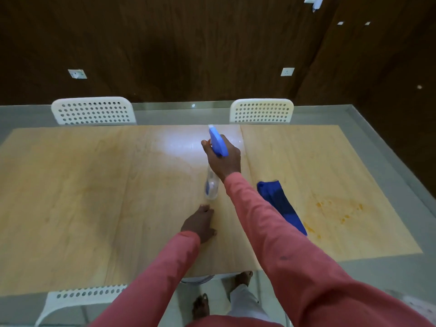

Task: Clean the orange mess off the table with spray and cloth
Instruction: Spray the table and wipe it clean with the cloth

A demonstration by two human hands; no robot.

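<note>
My right hand [223, 159] grips the neck of a clear spray bottle [211, 185] with a blue trigger head, near the middle of the light wooden table [94, 197]. The bottle's base is at or just above the tabletop. My left hand [200, 224] rests on the table just in front of the bottle, fingers spread flat. A dark blue cloth [279, 204] lies crumpled in a strip to the right of my right arm. Orange smears and specks, the orange mess [337, 211], spread over the table right of the cloth.
Two white perforated chairs, the left chair [93, 110] and the right chair [262, 110], stand at the table's far side; a third chair [77, 300] is at the near left edge. A dark wooden wall rises behind. My feet show below the near table edge.
</note>
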